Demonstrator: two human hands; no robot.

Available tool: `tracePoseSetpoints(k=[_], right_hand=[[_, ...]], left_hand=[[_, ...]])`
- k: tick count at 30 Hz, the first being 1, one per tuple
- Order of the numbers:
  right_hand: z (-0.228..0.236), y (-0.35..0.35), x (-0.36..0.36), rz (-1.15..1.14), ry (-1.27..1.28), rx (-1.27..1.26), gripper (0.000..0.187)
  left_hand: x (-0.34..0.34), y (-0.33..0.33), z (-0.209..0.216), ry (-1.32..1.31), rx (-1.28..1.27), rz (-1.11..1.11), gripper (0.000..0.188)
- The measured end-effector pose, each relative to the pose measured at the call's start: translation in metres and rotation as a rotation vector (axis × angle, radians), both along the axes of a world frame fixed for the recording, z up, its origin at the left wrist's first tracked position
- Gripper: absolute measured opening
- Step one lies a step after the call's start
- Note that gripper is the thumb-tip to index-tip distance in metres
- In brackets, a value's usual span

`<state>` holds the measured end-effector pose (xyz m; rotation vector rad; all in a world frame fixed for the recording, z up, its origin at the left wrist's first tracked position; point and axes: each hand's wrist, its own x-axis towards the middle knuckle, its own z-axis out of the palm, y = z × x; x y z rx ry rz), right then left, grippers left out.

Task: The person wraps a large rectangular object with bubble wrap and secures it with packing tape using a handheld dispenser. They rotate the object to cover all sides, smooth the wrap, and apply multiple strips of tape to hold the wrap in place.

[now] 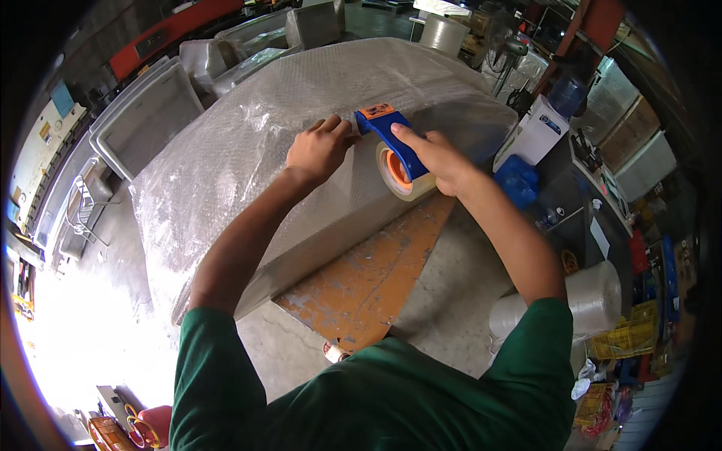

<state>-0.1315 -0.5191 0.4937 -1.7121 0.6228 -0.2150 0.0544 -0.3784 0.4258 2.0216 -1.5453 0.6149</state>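
My right hand [436,158] grips a blue tape dispenser [402,146] with an orange top plate, thumb laid along its frame. A roll of clear tape [382,174] on an orange core sits in it. Close by the dispenser's front edge is my left hand [322,149], its fingers curled and pressed together; what they pinch is too small to make out. Below both hands spreads a large, bulky item wrapped in bubble wrap [248,150], its surface shiny and creased.
The wrapped item rests over a worn orange-brown board [361,278]. At right are a bubble wrap roll [594,301], a white box [532,131], a blue water jug [568,96] and a yellow crate [628,331]. Framed panels [150,113] lean at left near a metal chair [84,210].
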Motion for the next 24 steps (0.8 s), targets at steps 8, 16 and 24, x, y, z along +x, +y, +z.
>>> tracePoseSetpoints(k=[8,16,24], right_hand=[[-0.004,0.008,-0.024,-0.048,-0.063,0.059,0.048],[-0.076,0.021,-0.040,-0.099,-0.293,-0.057,0.050],[-0.135,-0.016,0.007,-0.012,-0.130,0.082,0.058]], left_hand=[[0.010,-0.011,0.002,0.381,-0.284,0.017,0.023],[0.005,-0.013,0.009,0.673,-0.263,0.074,0.033],[-0.008,-0.010,0.015,0.236,-0.137,0.170,0.019]])
